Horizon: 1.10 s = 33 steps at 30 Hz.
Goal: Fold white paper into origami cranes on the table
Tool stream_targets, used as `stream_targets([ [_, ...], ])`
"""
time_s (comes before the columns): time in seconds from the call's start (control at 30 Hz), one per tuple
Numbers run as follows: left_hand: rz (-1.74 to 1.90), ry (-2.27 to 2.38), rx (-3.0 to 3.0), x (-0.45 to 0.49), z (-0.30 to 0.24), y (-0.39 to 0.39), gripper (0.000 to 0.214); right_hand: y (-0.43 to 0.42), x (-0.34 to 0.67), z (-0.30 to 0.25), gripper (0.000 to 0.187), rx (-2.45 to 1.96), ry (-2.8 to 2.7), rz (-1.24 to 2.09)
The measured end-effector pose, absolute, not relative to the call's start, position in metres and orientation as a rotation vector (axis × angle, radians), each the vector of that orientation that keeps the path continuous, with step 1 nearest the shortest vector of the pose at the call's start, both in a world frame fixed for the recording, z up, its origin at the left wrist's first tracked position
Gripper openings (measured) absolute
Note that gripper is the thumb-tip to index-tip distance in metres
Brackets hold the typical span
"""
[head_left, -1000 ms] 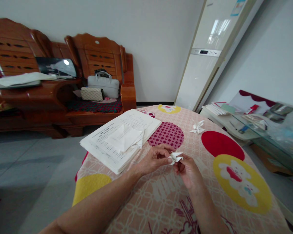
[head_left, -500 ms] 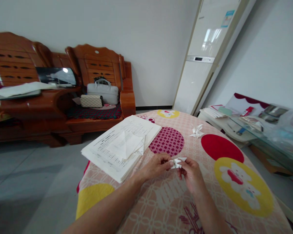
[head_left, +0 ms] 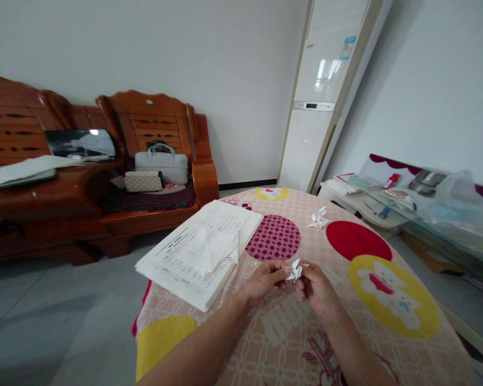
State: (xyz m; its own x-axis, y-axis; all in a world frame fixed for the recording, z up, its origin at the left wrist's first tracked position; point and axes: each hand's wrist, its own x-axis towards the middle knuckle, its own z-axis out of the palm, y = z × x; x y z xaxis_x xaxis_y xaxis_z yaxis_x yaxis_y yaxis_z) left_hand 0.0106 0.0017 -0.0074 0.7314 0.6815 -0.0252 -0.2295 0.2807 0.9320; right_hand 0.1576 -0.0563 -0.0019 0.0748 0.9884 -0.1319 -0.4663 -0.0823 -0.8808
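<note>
A small folded white paper piece (head_left: 294,271), with pointed flaps sticking up, is pinched between my two hands just above the tablecloth. My left hand (head_left: 265,279) grips its left side between thumb and fingers. On the right side, my right hand (head_left: 316,287) holds it in the same way. Farther back on the table lies another white origami piece (head_left: 318,217) with several points. Left of my hands is a stack of printed paper (head_left: 169,268), topped by loose folded sheets (head_left: 209,247).
A patterned cloth covers the round table (head_left: 282,321). Behind it at left stands a wooden sofa (head_left: 205,171) with bags on its seat. To the right are a glass-topped stand (head_left: 410,217) with plastic bags, and a tall white air conditioner (head_left: 306,139) against the wall.
The paper piece has turned in my fingers, and its pointed flaps now stand up. Both hands remain on it. The camera view has shifted slightly.
</note>
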Motion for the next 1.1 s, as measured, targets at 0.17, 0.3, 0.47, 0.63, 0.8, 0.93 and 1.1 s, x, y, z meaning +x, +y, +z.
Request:
stream_targets([
  [0.17,0.627,0.498,1.018,0.015,-0.01,0.003,0.047,-0.055,0.154,-0.005,0.031,-0.993,-0.734,1.406],
  [0.3,0.672,0.57,0.957,0.026,-0.011,0.003,0.046,-0.053,0.152,-0.008,0.033,-1.011,-0.672,1.419],
  [0.47,0.777,0.63,0.805,0.054,-0.01,0.0,0.043,-0.047,0.158,-0.01,0.037,-0.985,-0.579,1.356],
  [0.63,0.866,0.563,0.691,0.077,-0.008,-0.006,0.038,-0.043,0.167,-0.013,0.041,-0.992,-0.512,1.261],
  [0.8,0.871,0.509,0.662,0.079,-0.012,-0.006,0.037,-0.043,0.174,-0.015,0.04,-0.97,-0.48,1.327],
  [0.93,0.821,0.477,0.613,0.076,-0.018,0.0,0.042,-0.042,0.177,-0.018,0.037,-0.921,-0.47,1.41],
  [1.1,0.854,0.525,0.565,0.075,-0.019,0.005,0.039,-0.037,0.174,-0.022,0.038,-0.892,-0.449,1.37],
])
